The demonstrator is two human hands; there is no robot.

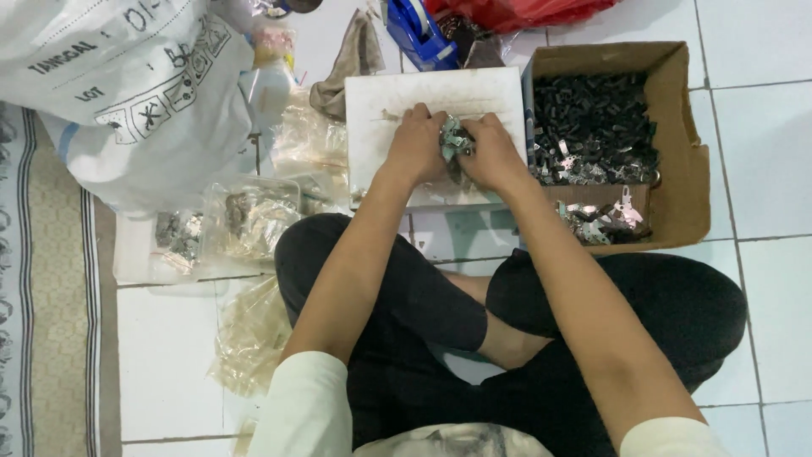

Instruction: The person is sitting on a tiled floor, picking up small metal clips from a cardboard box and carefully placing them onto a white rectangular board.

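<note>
I sit cross-legged on a tiled floor. My left hand point(416, 144) and my right hand point(491, 152) meet over a white board point(376, 110) in front of my knees. Both hands pinch a small cluster of silvery metal parts point(455, 137) between their fingertips. The parts are small stamped pieces; their exact shape is too small to tell. To the right of my right hand stands a brown cardboard box point(681, 144) filled with several dark and silvery small parts point(592, 127).
A big white printed sack point(127, 93) lies at the left. Clear plastic bags of metal parts point(245, 216) sit next to my left knee. A blue tape dispenser point(419, 34), a grey rag point(355, 55) and a red plastic bag point(524, 13) lie behind the board.
</note>
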